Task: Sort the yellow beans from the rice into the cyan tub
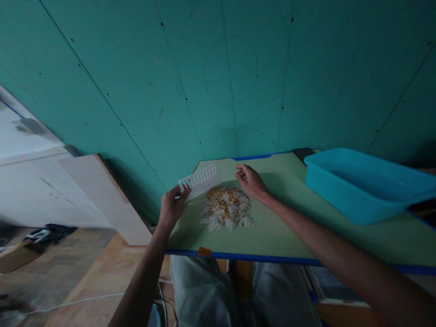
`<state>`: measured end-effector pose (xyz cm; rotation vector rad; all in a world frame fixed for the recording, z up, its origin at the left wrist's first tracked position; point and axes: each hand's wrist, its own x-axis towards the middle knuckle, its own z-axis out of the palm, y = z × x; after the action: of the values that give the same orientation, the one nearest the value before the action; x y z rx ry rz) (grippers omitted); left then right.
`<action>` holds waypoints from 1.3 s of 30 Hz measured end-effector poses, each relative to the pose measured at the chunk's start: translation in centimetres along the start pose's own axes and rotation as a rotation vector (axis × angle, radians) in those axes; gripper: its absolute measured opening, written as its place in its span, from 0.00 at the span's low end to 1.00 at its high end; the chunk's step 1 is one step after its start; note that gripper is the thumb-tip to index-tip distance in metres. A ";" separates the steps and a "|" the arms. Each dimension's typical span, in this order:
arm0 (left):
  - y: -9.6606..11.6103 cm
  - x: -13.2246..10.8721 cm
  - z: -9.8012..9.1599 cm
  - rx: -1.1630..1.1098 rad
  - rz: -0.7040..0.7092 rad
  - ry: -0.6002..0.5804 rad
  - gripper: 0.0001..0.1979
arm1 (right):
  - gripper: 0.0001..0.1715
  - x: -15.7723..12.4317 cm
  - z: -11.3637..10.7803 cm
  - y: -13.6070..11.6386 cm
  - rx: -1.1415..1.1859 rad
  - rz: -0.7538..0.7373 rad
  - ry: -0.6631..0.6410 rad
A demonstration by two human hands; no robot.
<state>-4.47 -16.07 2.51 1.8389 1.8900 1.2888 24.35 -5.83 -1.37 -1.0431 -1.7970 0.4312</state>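
Observation:
A pile of white grains mixed with yellow beans (226, 208) lies on a pale green table (289, 227). My left hand (172, 206) is closed on the near end of a white slotted plastic piece (200, 180), which is held tilted at the table's left edge, just left of the pile. My right hand (251, 181) rests at the far side of the pile, with its fingers curled towards the white piece. Whether the right fingers hold anything is not visible.
A blue plastic tub (368, 186) stands on the right part of the table. Blue tape (259, 258) lines the table's near edge. A teal wall (221, 77) rises behind. My knees show below the table, and cables lie on the wooden floor (102, 281).

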 end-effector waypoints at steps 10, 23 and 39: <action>-1.2 0.0 0.1 -0.087 0.028 0.005 0.22 | 0.15 0.0 0.0 -0.1 0.021 0.014 -0.001; 4.1 -2.5 -3.0 -0.253 0.076 -0.035 0.20 | 0.34 -0.2 -5.3 -7.1 0.332 -0.040 0.026; 4.2 -7.4 -3.4 -0.183 0.225 -0.614 0.14 | 0.14 -12.0 -7.3 -11.0 0.039 -0.006 -0.354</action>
<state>-2.32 -24.83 4.38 2.0742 1.2353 0.7792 27.55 -22.90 2.70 -0.9790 -2.0924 0.6787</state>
